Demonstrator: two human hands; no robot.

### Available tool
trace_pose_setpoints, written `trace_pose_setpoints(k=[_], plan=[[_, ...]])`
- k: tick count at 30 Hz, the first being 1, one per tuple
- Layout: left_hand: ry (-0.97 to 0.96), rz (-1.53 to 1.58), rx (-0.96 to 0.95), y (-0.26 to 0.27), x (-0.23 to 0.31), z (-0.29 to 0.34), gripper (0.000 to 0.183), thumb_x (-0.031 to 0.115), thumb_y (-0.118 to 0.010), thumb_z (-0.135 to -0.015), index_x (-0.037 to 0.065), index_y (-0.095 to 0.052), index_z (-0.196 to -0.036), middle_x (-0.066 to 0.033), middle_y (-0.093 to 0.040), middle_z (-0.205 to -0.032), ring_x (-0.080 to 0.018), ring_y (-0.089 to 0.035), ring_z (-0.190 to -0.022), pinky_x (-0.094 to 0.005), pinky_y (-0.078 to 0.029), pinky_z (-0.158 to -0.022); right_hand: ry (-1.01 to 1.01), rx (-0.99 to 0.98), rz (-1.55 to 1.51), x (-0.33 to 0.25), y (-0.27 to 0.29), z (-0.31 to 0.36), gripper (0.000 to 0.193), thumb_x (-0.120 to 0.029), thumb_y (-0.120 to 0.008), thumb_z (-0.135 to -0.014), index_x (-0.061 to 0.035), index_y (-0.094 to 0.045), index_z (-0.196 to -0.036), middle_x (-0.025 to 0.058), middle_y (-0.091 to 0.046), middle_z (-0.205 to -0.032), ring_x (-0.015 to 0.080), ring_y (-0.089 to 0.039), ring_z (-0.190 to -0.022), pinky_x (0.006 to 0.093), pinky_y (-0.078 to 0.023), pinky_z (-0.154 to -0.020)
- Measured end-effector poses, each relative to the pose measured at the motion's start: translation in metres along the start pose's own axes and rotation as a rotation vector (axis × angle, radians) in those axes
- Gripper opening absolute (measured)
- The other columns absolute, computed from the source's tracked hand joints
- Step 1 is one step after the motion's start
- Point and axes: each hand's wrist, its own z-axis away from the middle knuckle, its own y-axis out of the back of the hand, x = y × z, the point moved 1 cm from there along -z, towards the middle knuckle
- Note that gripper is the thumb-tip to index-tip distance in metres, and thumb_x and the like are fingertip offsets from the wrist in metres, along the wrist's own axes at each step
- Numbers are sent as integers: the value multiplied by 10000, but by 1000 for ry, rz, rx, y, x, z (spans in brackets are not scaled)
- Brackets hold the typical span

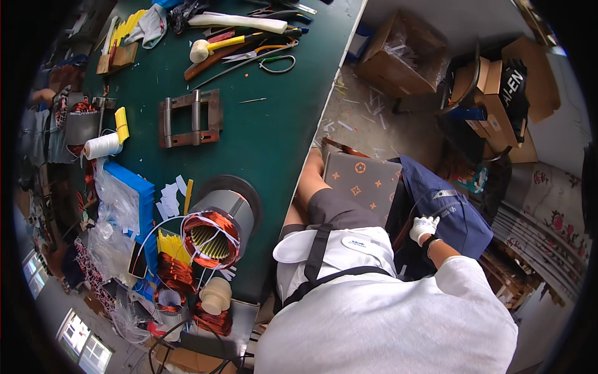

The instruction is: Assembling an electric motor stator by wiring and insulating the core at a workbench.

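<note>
My right hand, in a white glove with a dark band at the wrist, is at a dark blue fabric bag beside my seat on the right. Its fingers look curled on the edge of the bag, with one digit sticking out; the glove hides the exact hold. A grey-brown board or cushion with orange flower shapes lies next to the bag, by my legs. My left hand does not show.
On the green table at left stand a motor stator with copper windings, a metal frame, a white thread spool and a mallet among tools. Cardboard boxes stand on the littered floor. Another person's arm is far left.
</note>
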Motion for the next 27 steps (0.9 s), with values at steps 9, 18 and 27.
trace_pose_setpoints(k=[9,18,27], plan=[[125,62,76,34,2,3,453,261,-633,-938,-54,-505,-1237,-241,-577,-1176,-359,-573,-1063,-458,-459,-924,204,256,-159,-124,90,-104,556,-212,-583,-882,-174,-453,-1421,134,-569,-1356,366,-416,-1355,566,-332,-1066],[104,-55,87,1,-35,1,419,217,-661,-936,-61,-479,-1190,-212,-580,-1081,-293,-591,-954,-414,-484,-845,194,149,-38,-215,117,-187,969,-556,-792,-701,-111,-387,-1462,135,-547,-1381,389,-455,-1328,573,-377,-1046],[112,52,-67,-37,-87,-18,587,189,-650,-939,-64,-350,-1376,-242,-506,-1279,-304,-525,-1133,-414,-439,-966,158,126,-256,-172,55,-204,663,-465,-734,-800,-50,-501,-1262,205,-619,-1242,332,-621,-1139,408,-497,-952]])
